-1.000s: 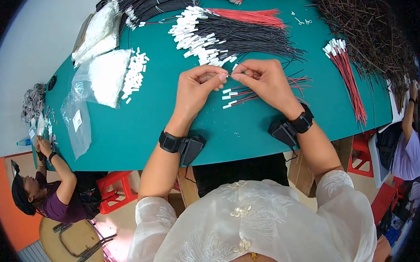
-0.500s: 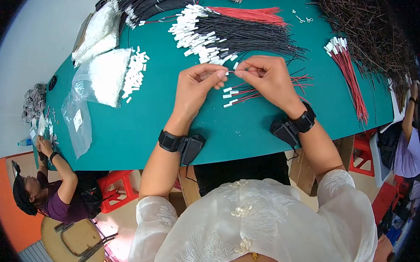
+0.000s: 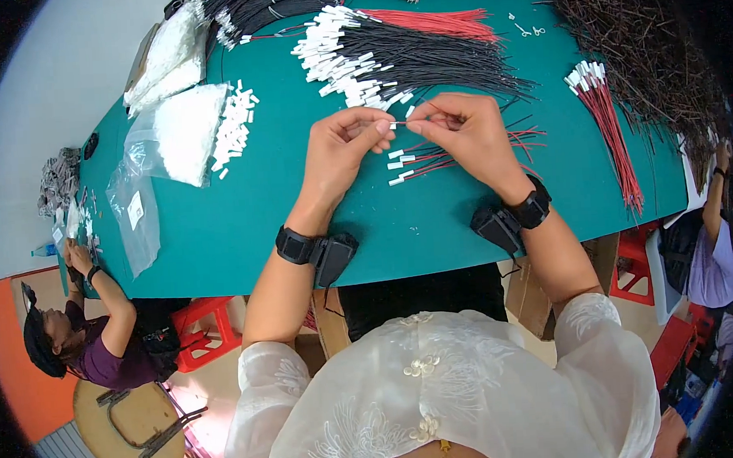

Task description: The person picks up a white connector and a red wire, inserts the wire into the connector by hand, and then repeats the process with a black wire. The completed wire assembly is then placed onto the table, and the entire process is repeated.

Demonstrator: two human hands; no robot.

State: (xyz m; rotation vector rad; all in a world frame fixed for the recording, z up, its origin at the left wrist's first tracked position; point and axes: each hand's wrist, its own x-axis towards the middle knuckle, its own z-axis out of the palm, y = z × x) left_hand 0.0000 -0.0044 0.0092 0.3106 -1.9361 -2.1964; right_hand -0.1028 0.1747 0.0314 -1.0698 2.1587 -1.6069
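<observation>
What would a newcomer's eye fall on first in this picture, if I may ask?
Probably the broad spread of black and red wires with white ends, at the upper middle of the green table. Just below it, the left hand pinches a small white connector and the right hand a thin red wire. A dark, tangled heap fills the upper right.

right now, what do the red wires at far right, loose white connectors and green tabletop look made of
Red wires: probably plastic-coated, low-sheen, judging by even colour along thin strands. Loose white connectors: likely moulded plastic, matte-looking, since the small blocks look uniform. Green tabletop: smooth, no visible grain, perhaps rubber or vinyl; the view leaves that open.
</observation>
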